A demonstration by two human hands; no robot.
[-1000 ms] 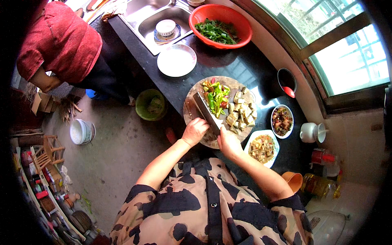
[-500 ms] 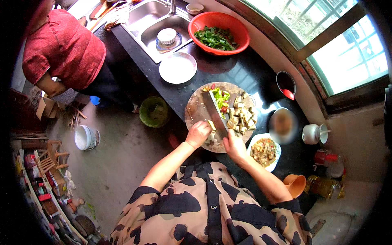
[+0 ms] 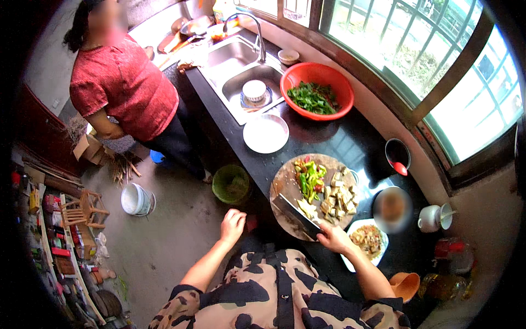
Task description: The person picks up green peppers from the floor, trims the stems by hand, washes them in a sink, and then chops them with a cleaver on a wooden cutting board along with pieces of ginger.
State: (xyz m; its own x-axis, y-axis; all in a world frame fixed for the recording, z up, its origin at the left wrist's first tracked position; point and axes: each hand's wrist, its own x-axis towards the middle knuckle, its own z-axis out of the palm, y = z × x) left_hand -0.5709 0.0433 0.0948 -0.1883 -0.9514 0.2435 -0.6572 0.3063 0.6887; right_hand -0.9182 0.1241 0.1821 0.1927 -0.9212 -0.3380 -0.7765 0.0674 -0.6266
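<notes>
Left hand point(image 3: 233, 223) withdrawn; one cleaver point(image 3: 296, 215) remains.

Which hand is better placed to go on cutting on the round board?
The right hand: it holds the cleaver over the board. The left hand is off the counter, empty.

Left hand point(image 3: 232, 225) hanging free off counter edge, fingers loosely curled, palm facing down, gripping nothing. Left forearm running bare from lower centre, angling up and slightly right. Right hand point(image 3: 333, 239) closing in fist around handle, knuckles facing up. Right forearm coming in from lower right, bending at elbow, wrist angling left. Hands sitting well apart.
</notes>
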